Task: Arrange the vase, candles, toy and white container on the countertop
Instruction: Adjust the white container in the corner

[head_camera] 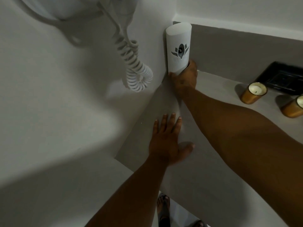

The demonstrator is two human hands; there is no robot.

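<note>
A tall white container (178, 46) with a grey flower emblem stands upright in the far left corner of the grey countertop (221, 89), against the white wall. My right hand (185, 77) grips its base, thumb on the left side and fingers on the right. My left hand (167, 141) lies flat on the countertop nearer to me, fingers spread, holding nothing. Two amber glass candles stand at the right: one (253, 93) nearer the middle, the other (293, 106) cut by the frame edge. The vase and toy are out of view.
A black tray (282, 77) sits at the back right behind the candles. A white wall-mounted device with a coiled cord (134, 69) hangs on the left wall beside the container. The countertop's front edge runs below my left hand; feet in sandals (164, 208) show beneath.
</note>
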